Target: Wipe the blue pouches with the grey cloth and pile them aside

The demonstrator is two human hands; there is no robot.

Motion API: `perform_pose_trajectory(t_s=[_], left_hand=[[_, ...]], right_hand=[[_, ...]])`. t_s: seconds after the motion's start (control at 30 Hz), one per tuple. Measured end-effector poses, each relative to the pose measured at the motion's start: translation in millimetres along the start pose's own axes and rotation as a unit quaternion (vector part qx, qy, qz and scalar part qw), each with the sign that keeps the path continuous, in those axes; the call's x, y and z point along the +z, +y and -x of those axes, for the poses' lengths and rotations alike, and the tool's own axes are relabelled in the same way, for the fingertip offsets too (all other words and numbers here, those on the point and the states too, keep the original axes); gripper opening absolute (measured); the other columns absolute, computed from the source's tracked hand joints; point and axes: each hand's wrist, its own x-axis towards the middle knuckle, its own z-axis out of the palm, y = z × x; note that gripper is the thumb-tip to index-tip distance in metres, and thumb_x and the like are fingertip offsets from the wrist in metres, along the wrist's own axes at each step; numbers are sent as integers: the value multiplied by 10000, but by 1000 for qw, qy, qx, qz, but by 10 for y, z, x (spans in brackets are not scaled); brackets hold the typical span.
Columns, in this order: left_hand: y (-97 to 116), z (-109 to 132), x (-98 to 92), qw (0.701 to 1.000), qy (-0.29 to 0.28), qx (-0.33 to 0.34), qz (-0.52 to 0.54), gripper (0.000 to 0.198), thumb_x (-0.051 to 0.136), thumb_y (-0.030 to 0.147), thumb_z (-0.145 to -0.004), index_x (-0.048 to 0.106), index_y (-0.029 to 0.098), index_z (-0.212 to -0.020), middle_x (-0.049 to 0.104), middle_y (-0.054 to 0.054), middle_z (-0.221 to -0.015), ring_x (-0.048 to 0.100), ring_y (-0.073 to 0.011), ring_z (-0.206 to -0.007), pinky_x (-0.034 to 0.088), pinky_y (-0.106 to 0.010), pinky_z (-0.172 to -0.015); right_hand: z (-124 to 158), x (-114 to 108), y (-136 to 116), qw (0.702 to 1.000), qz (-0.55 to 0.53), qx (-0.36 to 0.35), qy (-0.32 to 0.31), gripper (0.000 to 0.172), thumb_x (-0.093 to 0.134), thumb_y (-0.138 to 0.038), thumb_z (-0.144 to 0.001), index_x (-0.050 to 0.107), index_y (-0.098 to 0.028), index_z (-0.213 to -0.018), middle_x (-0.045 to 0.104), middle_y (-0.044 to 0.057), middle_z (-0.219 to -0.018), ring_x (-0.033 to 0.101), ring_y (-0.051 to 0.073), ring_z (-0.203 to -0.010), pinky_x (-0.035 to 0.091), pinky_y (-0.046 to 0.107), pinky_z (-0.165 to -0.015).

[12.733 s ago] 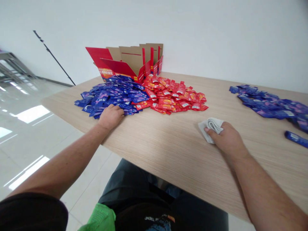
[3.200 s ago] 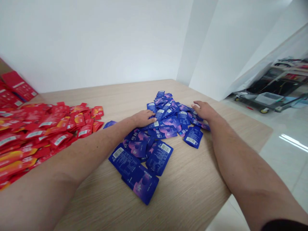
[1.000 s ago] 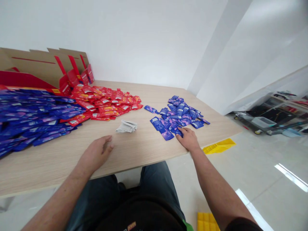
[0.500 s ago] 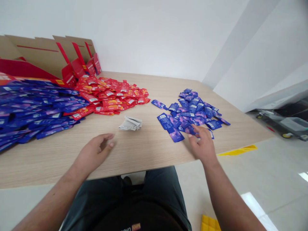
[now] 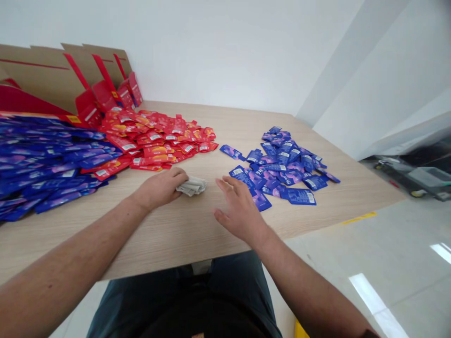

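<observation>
My left hand [image 5: 165, 188] is closed on the left end of a folded light-grey cloth [image 5: 193, 186] on the table. Its fingertips are partly hidden by the cloth and the hand itself. To the right of the cloth, my right hand [image 5: 237, 206] hovers with fingers apart and nothing in it. Just beyond that hand lies a loose pile of blue-purple sachets [image 5: 282, 164], some showing white labels. A heap of red sachets [image 5: 158, 141] spreads behind my left hand.
A large heap of blue sachets [image 5: 45, 164] covers the table's left side. Red-edged cardboard boxes [image 5: 102, 80] stand behind it against the white wall [image 5: 218, 56]. The wooden table [image 5: 197, 234] ends in front of my legs. A dark trolley [image 5: 405, 176] stands on the floor at right.
My left hand has moved forward and right and taken hold of the grey cloth. My right hand has come away from the blue sachets, leftward towards the cloth.
</observation>
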Motion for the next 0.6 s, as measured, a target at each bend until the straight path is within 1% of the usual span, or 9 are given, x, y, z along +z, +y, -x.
perform_pose_trajectory(t_s=[0.07, 0.13, 0.23, 0.33, 0.37, 0.4, 0.47, 0.53, 0.6], left_hand=[[73, -19, -36, 1000, 3, -19, -3, 285, 538, 255, -902, 662, 175, -1146, 677, -152, -1224, 687, -295, -1102, 570, -405, -937], [201, -48, -137, 999, 6, -42, -4, 249, 547, 266, -883, 655, 190, -1095, 692, -138, -1158, 697, -292, -1051, 568, -390, -879], [417, -158, -352, 995, 29, -91, 3, 182, 562, 297, -854, 626, 219, -1006, 713, -113, -1071, 709, -291, -990, 546, -368, -787], [585, -325, -545, 986, 53, -158, 29, 199, 581, 345, -840, 587, 231, -1003, 726, -89, -944, 724, -298, -890, 506, -360, -688], [627, -383, -590, 982, 54, -176, 41, 224, 591, 350, -831, 578, 232, -1020, 724, -82, -901, 725, -300, -854, 492, -358, -662], [661, -440, -622, 979, 52, -190, 53, 252, 602, 344, -819, 572, 231, -1041, 720, -75, -868, 724, -299, -824, 480, -354, -643], [698, -552, -654, 975, 51, -200, 84, 311, 627, 307, -781, 565, 227, -1075, 716, -62, -833, 720, -288, -794, 477, -347, -639], [676, -672, -649, 972, 51, -175, 151, 376, 645, 281, -756, 565, 223, -1119, 726, -44, -850, 717, -260, -794, 498, -334, -662], [583, -819, -617, 958, 55, -143, 243, 405, 606, 281, -791, 552, 214, -1186, 747, -35, -912, 710, -220, -782, 523, -318, -672]], right_hand=[[-166, 36, -32, 999, 14, -3, -29, 865, 784, -357, -843, 385, -150, -1582, 436, 225, -1598, 405, 363, -1486, 372, 566, -1230], [-332, 75, -52, 997, 24, -10, -68, 954, 822, -376, -818, 342, -122, -1602, 424, 240, -1615, 394, 369, -1499, 353, 549, -1242], [-562, 133, -92, 992, 31, -18, -119, 998, 836, -427, -808, 328, -91, -1598, 515, 251, -1534, 484, 373, -1417, 409, 533, -1188], [-767, 160, -122, 990, 46, -15, -134, 967, 830, -516, -800, 402, -56, -1536, 627, 250, -1371, 576, 379, -1274, 468, 542, -1097], [-829, 158, -116, 990, 50, -13, -132, 919, 820, -536, -804, 450, -52, -1493, 656, 242, -1312, 597, 376, -1227, 475, 542, -1076], [-888, 151, -95, 990, 49, -12, -128, 831, 800, -534, -823, 506, -54, -1435, 679, 228, -1257, 613, 366, -1185, 479, 535, -1060], [-985, 131, -6, 993, 26, 0, -117, 584, 741, -465, -884, 597, -82, -1300, 704, 194, -1178, 638, 328, -1121, 487, 491, -1030], [-1041, 122, 142, 994, -21, 29, -104, 383, 682, -378, -931, 633, -117, -1207, 715, 160, -1145, 655, 285, -1087, 499, 429, -986], [-1044, 142, 310, 992, -76, 51, -89, 303, 661, -349, -953, 644, -155, -1185, 722, 123, -1151, 662, 251, -1087, 500, 384, -959]])
